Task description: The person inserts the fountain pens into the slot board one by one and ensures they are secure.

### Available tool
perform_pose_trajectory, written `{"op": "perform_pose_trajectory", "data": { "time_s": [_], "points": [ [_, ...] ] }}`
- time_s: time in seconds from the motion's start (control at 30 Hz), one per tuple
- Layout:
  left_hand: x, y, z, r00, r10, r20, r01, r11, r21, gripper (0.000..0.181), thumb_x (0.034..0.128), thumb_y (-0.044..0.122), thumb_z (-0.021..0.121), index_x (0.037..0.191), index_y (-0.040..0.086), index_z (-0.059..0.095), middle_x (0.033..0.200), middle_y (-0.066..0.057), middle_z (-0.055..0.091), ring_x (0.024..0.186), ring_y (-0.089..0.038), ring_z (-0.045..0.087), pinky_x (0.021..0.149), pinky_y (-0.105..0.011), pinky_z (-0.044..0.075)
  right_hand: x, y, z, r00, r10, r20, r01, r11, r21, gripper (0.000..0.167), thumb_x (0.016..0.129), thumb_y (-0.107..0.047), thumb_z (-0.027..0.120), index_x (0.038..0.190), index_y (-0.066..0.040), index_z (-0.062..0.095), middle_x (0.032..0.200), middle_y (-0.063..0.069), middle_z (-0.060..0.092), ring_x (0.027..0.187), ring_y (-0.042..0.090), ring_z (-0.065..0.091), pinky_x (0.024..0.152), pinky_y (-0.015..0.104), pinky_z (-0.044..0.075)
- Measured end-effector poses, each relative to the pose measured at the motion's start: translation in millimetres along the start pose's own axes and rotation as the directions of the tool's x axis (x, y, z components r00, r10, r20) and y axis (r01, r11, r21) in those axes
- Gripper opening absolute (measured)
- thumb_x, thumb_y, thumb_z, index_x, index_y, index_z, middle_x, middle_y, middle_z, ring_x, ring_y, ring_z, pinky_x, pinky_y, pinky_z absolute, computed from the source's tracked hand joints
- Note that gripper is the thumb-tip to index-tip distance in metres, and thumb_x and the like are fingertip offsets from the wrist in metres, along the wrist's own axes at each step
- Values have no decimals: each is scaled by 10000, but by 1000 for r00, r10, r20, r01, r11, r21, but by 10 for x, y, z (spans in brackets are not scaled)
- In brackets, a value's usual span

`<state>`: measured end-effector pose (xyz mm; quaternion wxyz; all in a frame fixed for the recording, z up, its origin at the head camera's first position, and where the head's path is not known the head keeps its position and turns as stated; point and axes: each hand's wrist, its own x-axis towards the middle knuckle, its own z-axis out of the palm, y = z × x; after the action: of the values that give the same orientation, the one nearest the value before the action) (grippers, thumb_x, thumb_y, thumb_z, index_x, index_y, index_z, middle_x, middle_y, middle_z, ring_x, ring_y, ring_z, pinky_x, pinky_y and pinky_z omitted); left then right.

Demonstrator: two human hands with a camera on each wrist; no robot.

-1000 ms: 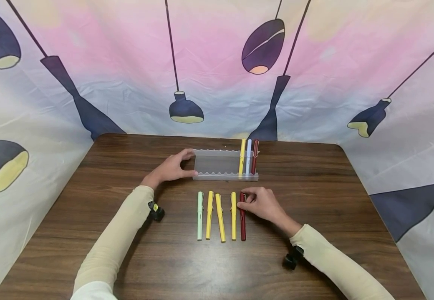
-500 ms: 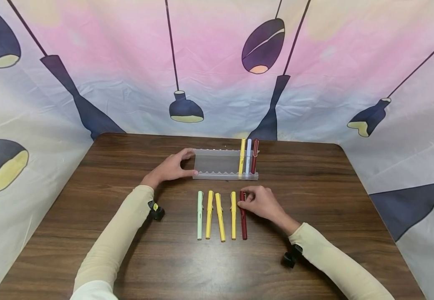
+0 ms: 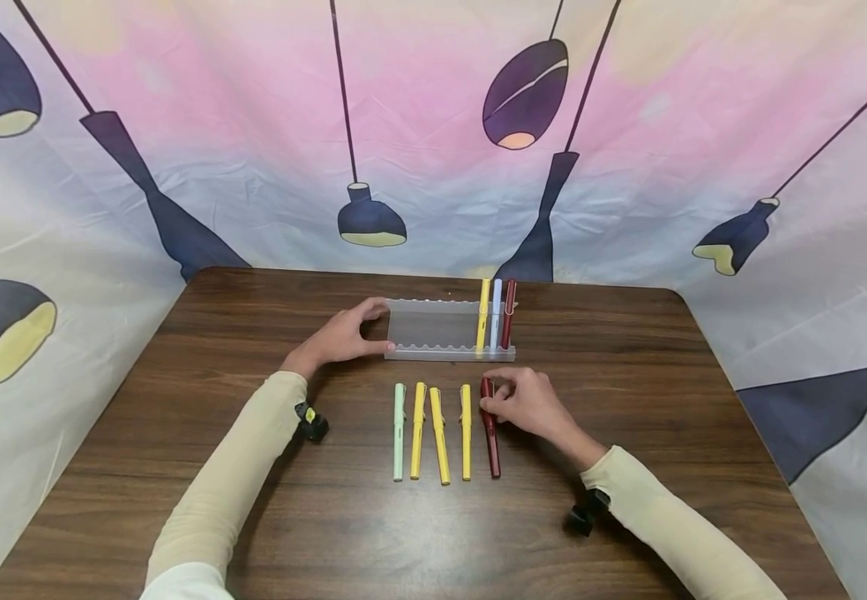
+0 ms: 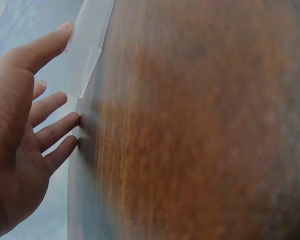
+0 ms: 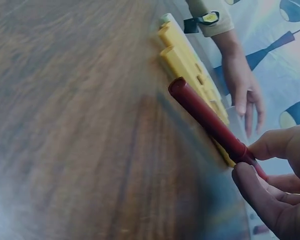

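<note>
HEAD: pinches red pen [image 3: 491,442] near top with right hand [image 3: 529,406], at 5 o'clock from rack [image 3: 441,354]; could knock yellow pen [image 3: 467,435], at 9 o'clock, by swinging free end | LEFT WRIST: lays left hand [image 4: 17,150], loose-fingered, against rack; could let rack slide by bracing lightly | RIGHT WRIST: grasps red pen by one end; could tilt or drop it through pinching so little

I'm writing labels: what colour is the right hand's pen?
Dark red; the pen shows best in the right wrist view.
</note>
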<state>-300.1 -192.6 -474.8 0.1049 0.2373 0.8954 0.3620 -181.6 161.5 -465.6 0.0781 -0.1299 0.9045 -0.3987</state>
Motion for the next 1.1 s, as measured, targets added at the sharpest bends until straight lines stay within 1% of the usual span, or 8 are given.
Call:
{"op": "perform_pose_trajectory", "data": {
  "time_s": [0.23,0.47,0.6,0.73,0.83,0.93,1.0,1.1],
  "points": [
    [-1,-6,-5,1000,-8,2,8,1000,-3,969,868,530,787,1590,96,308,1596,-113,428,1470,-294,412,1197,-535,316,5,-83,-101,1000,-22,-23,22,1000,16,458,856,-137,823,1281,-25,695,697,-59,711,561,96,659,531,274,506],
    [-16,11,-14,1000,4,11,-4,1000,-4,970,878,513,785,1592,75,295,1602,-132,414,1474,-298,405,1200,-536,307,24,-194,-202,997,-41,-64,43,999,20,464,861,-124,816,1297,-36,684,724,-41,713,586,100,656,517,279,497],
    [-11,8,-16,1000,1,7,-1,1000,1,963,875,523,783,1590,91,304,1603,-119,417,1475,-283,407,1202,-524,311,52,-257,-255,993,-73,-97,73,997,-2,450,871,-136,810,1293,-45,685,740,-39,713,599,88,651,519,270,488],
    [-11,18,-14,1000,4,10,-4,1000,-3,950,878,510,786,1586,89,312,1602,-125,418,1474,-291,408,1200,-532,310,86,-302,-302,983,-115,-145,110,993,-39,430,874,-160,816,1274,-54,698,783,-15,725,603,84,656,526,268,495],
    [-12,20,-15,1000,6,9,-6,1000,-5,944,878,506,787,1585,93,315,1600,-125,420,1474,-292,408,1200,-532,310,119,-339,-341,976,-126,-178,122,992,-37,423,872,-174,823,1262,-65,701,868,31,749,650,107,688,553,282,534],
    [-11,18,-16,1000,6,6,-6,1000,-7,940,880,505,786,1584,97,316,1598,-124,422,1474,-289,408,1201,-530,309,158,-381,-378,971,-125,-201,123,992,-25,422,870,-188,827,1256,-74,698,950,74,767,726,142,722,609,312,578],
    [-9,17,-17,1000,6,5,-6,1000,-8,937,880,502,787,1581,93,319,1597,-127,424,1474,-292,408,1201,-533,308,187,-404,-398,967,-130,-219,128,991,-26,420,870,-191,825,1254,-83,696,970,89,774,767,160,729,654,338,594],
    [1,14,-12,1000,7,4,-7,1000,-9,938,878,506,787,1578,89,323,1595,-130,427,1473,-297,408,1199,-538,308,231,-424,-421,957,-152,-248,147,988,-42,413,874,-188,818,1258,-105,692,956,82,777,781,168,719,686,364,590]
  ]
}}
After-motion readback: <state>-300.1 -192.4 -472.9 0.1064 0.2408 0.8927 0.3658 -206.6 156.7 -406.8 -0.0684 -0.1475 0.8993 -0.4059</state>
